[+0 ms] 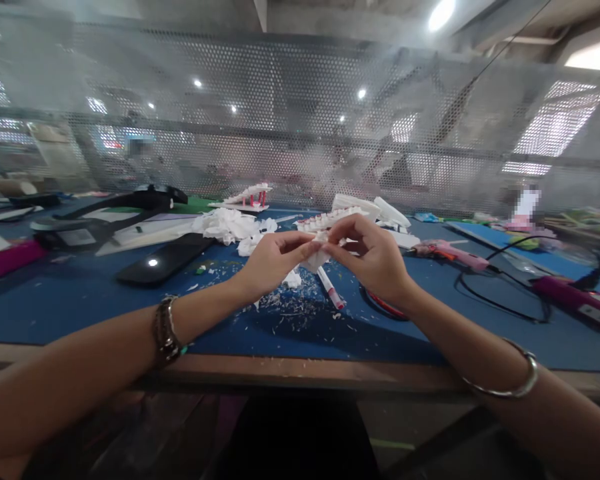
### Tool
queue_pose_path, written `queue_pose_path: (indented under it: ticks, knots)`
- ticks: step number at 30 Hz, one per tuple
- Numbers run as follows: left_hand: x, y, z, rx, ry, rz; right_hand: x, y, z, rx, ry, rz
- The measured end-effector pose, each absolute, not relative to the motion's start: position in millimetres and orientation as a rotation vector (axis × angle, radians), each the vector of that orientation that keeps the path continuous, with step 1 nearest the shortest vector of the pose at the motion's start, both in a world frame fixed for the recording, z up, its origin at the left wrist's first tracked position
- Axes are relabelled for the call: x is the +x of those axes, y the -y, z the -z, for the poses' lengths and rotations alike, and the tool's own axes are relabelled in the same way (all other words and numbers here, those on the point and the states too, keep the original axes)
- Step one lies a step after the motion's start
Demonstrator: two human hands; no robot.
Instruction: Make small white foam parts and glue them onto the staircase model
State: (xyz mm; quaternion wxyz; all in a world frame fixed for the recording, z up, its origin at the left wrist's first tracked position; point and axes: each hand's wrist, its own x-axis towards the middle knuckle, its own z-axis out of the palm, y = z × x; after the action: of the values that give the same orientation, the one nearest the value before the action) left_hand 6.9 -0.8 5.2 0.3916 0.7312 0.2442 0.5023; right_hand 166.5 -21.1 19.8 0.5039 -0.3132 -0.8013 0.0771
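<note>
Between my two hands is a small crumpled piece of white tissue (314,260), pinched at its top. My left hand (274,260) grips it with thumb and forefinger from the left. From the right, my right hand (373,257) pinches the same piece, the fingertips of both hands almost meeting. Below them a white pen-like stick with a red end (331,289) lies on the blue mat. Just behind my hands sits a white strip with reddish marks (325,219). To the left is a pile of crumpled white tissue (227,225).
White scraps cover the blue mat (400,347) in front. A black phone (165,260) lies left, near a white model with red posts (250,198). A pink glue gun (453,255) with a black cable is at right. A perforated metal screen (300,120) stands behind.
</note>
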Motion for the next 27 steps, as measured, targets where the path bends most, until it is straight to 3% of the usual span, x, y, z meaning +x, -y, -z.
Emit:
queue_pose_path:
  ticks: [18, 27]
  knots:
    - [12, -1, -1, 1.578, -0.666, -1.138, 177, 24, -31, -0.728, 2.342, 0.435]
    - [11, -2, 0, 1.606, -0.601, -1.134, 171, 25, -29, -0.791, 2.214, 0.308]
